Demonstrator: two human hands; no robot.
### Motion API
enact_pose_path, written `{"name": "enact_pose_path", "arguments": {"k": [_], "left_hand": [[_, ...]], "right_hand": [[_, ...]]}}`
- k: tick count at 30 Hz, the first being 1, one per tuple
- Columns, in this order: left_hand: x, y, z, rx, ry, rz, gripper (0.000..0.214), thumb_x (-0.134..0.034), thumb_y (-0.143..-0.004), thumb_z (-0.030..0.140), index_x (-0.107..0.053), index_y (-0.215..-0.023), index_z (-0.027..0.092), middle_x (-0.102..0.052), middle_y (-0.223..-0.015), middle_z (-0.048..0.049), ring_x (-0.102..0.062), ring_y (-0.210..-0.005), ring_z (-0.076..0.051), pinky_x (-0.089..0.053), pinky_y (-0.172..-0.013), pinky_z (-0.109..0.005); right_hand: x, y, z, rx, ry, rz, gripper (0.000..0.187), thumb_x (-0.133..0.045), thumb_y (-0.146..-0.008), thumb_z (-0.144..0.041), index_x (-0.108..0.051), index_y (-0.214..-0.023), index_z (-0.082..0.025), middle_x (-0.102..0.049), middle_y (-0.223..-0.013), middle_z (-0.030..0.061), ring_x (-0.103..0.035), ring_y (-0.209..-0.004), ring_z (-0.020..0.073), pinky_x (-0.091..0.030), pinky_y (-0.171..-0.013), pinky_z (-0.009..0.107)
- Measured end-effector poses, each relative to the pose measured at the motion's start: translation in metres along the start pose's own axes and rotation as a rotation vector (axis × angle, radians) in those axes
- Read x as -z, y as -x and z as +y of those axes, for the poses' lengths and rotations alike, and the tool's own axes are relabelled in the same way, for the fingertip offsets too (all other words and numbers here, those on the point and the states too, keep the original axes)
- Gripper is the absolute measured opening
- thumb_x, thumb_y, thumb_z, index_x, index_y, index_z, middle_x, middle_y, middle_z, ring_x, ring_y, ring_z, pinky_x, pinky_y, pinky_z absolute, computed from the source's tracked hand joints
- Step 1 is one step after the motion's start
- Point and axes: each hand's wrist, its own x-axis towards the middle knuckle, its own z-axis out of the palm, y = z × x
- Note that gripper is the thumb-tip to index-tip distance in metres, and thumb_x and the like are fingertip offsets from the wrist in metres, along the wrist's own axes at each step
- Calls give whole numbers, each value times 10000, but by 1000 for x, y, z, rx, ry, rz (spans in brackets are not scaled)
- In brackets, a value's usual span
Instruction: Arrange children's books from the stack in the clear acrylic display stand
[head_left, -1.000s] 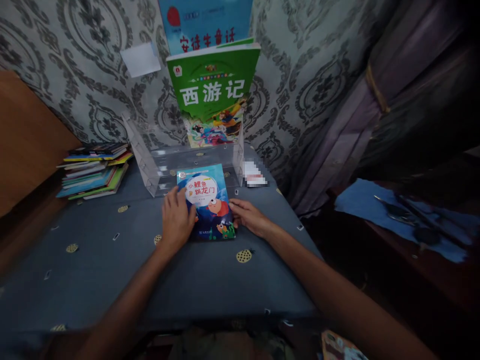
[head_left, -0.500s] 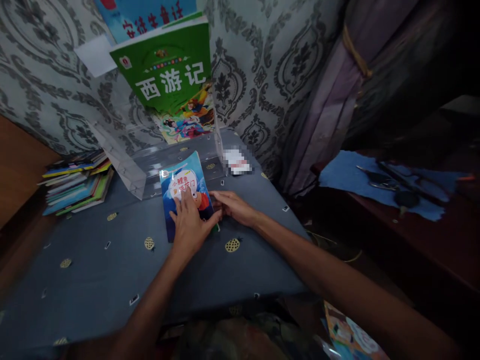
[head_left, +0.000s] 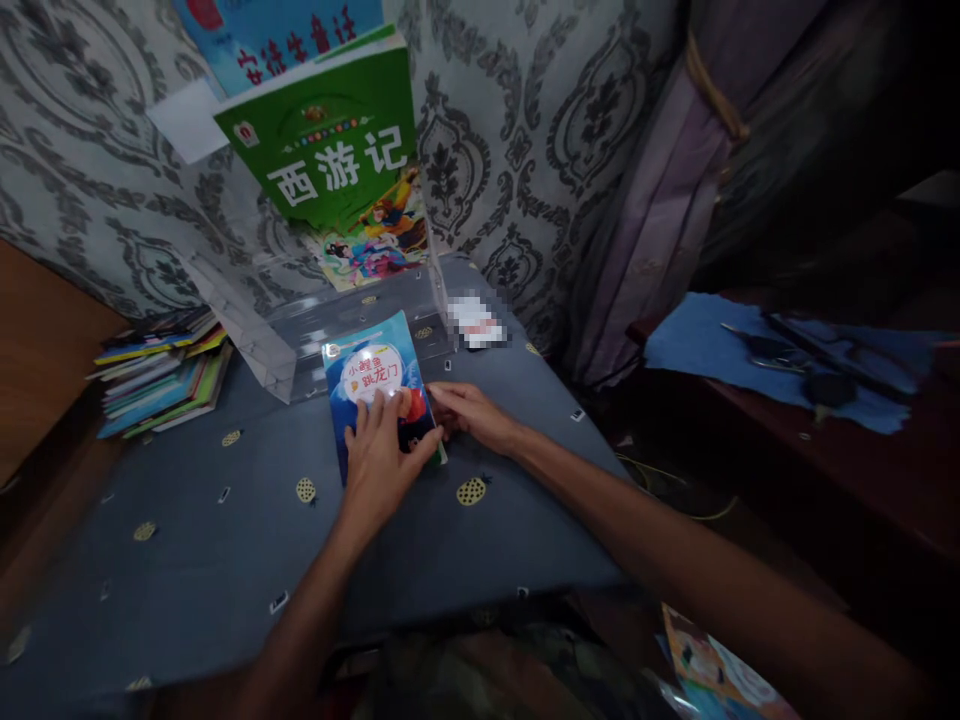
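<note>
A small blue picture book (head_left: 373, 366) lies flat on the blue-grey tablecloth (head_left: 225, 560), in front of a clear acrylic book stand (head_left: 315, 320). My left hand (head_left: 381, 462) lies flat on the lower half of its cover, fingers spread. My right hand (head_left: 471, 415) touches the book's right edge with its fingers stretched out. A green book (head_left: 330, 150) stands propped in the stand, and another blue book (head_left: 277, 40) stands behind it against the wall.
A stack of thin books (head_left: 161, 370) lies at the left of the table. A patterned wall and a tied curtain (head_left: 675, 170) are behind. At right, a dark side table holds a blue cloth (head_left: 757, 370) with scissors. More picture books (head_left: 720, 680) lie below.
My left hand slid from the book's left side onto its cover. My right hand stays at the right edge. The view has shifted right.
</note>
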Motion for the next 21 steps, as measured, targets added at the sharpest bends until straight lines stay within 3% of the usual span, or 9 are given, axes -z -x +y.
{"name": "enact_pose_path", "arguments": {"k": [3,6,8,11,13,16,18,21], "left_hand": [[4,-2,-14,-87,-82,35,578,-604,-898,521,-525,-1395,236,-424,-1565,-158,-300,-1486,-387,-238,-1171,-654],[15,-15,-40,-73,-25,205,568,-591,-904,495,-510,-1386,206,-398,-1569,-169,-296,-1490,-354,-251,-1200,-587],[23,-27,-57,26,116,291,662,-671,-846,457,-461,-1412,185,-397,-1560,-183,-298,-1489,-357,-250,-1209,-571],[27,-43,-71,246,574,254,696,-748,-780,397,-466,-1380,184,-531,-1444,-176,-512,-1346,-329,-414,-1127,-502],[26,-49,-71,390,861,196,585,-748,-787,385,-536,-1295,186,-635,-1315,-151,-632,-1201,-288,-512,-1025,-435],[20,-51,-64,548,1038,227,385,-737,-807,381,-638,-1120,179,-721,-1143,-112,-701,-1042,-239,-567,-909,-358],[16,-49,-58,583,1104,273,334,-739,-806,390,-668,-1049,173,-744,-1075,-99,-717,-971,-226,-584,-843,-332],[15,-46,-47,512,1249,285,394,-768,-774,433,-684,-1054,169,-754,-1066,-97,-729,-917,-230,-602,-789,-334]], "right_hand": [[2,-1,2,24,83,5,429,-740,-829,-482,-693,-1124,-173,-668,-734,-13,-566,-576,83,-463,-519,188],[5,-3,7,42,151,21,409,-748,-819,-441,-685,-1124,-175,-656,-710,-26,-519,-501,65,-441,-474,185],[7,-4,11,36,175,40,411,-743,-817,-442,-679,-1120,-172,-664,-730,-20,-507,-470,59,-431,-441,184],[8,-4,13,6,196,53,497,-741,-808,-486,-651,-1183,-172,-687,-788,4,-531,-466,67,-449,-412,189],[8,-3,12,-2,203,68,573,-757,-779,-535,-637,-1205,-170,-687,-804,11,-549,-477,76,-467,-400,192],[7,-1,9,-1,207,46,619,-757,-758,-595,-643,-1193,-169,-693,-822,21,-584,-522,91,-490,-407,187],[5,0,7,7,205,22,627,-746,-762,-616,-651,-1192,-169,-690,-806,20,-584,-533,90,-472,-400,171],[2,0,6,29,212,10,646,-730,-781,-622,-641,-1239,-176,-689,-806,20,-558,-515,77,-438,-388,157]]}}
